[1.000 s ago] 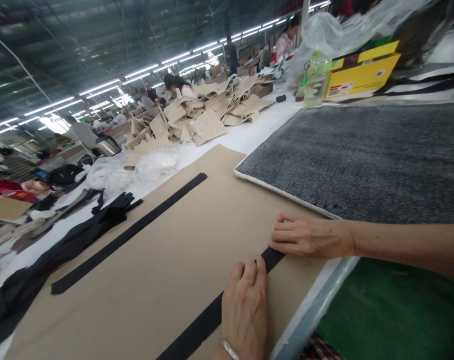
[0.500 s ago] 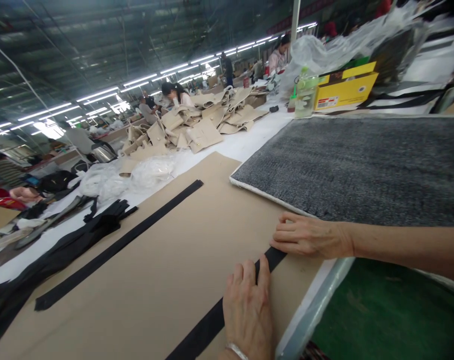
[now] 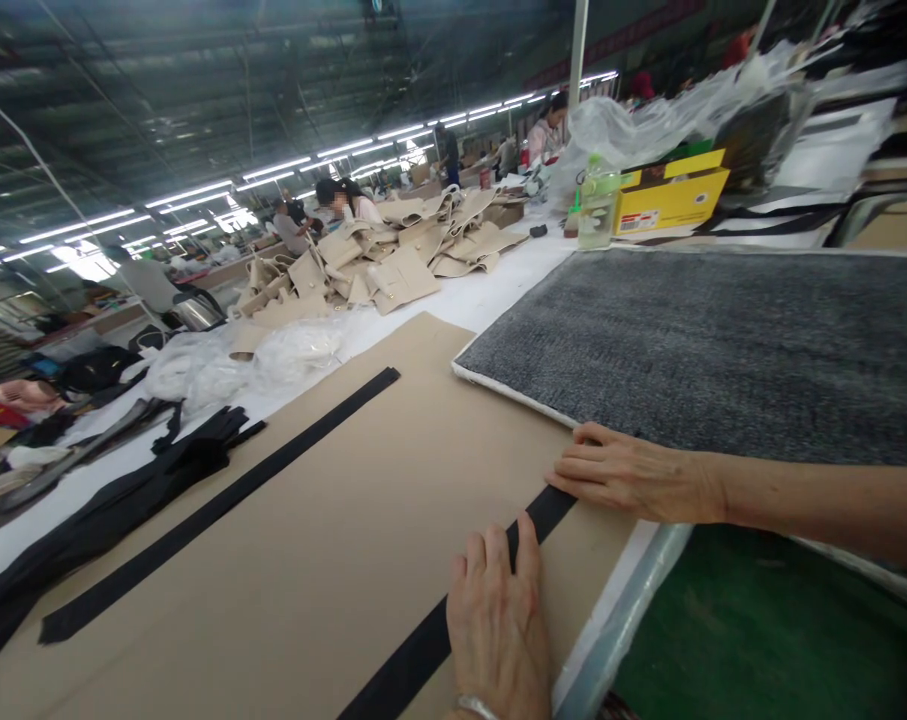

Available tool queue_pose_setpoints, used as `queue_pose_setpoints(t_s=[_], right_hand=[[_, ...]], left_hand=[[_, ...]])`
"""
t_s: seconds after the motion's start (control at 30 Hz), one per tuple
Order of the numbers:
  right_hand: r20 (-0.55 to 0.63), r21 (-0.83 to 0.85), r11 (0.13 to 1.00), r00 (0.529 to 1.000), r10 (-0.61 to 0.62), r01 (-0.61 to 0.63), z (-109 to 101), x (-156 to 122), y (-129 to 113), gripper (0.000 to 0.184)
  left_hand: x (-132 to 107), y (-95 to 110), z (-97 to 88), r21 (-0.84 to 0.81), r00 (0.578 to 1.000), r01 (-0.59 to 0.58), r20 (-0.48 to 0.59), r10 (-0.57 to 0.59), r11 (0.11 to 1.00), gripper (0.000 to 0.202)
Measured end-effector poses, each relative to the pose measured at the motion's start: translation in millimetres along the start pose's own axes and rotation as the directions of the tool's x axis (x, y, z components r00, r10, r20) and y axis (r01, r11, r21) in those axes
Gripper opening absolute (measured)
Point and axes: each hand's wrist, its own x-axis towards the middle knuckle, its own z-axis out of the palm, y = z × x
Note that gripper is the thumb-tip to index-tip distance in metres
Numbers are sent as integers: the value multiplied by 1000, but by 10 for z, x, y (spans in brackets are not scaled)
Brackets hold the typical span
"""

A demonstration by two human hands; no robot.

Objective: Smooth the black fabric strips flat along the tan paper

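A beige sheet (image 3: 363,480) lies spread over the near part of the table. Across it, in the foreground, runs a black strip (image 3: 408,650). My left hand (image 3: 498,620), with a bracelet at its wrist, rests palm down on this strip, index finger apart from the others. At the strip's far end my right hand (image 3: 618,468) has its bent fingers close together on the strip; its thumb is hidden. A second black strip (image 3: 228,500) lies roughly parallel on the left half of the sheet, untouched.
A dark grey fabric-topped board (image 3: 693,350) overlaps the sheet at right. More black strips (image 3: 123,510) lie bundled at left. Beyond are clear plastic (image 3: 295,345), piled beige pieces (image 3: 400,260), a bottle (image 3: 597,205) and a yellow box (image 3: 670,200). Several people work farther back.
The camera view has shifted slightly, so the background sits a little lower and farther left. Both hands stay on the near black strip, with almost no movement.
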Motion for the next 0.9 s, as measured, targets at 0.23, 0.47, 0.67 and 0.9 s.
queue_pose_setpoints(t_s=[0.23, 0.47, 0.67, 0.9], right_hand=[[-38, -100, 988, 993, 114, -117, -37, -128, 25, 35], [-178, 84, 961, 944, 276, -265, -105, 335, -393, 46], [-131, 108, 955, 948, 290, -278, 107, 277, -616, 57], [-198, -107, 882, 879, 434, -460, -47, 64, -495, 54]], left_hand=[[11, 25, -7, 16, 1000, 2, -28, -2, 1000, 63], [-56, 48, -26, 2, 1000, 8, -17, -8, 1000, 61], [-243, -42, 16, -25, 997, 17, -69, -19, 1000, 43], [-333, -17, 76, -146, 994, 58, -80, -71, 988, 54]])
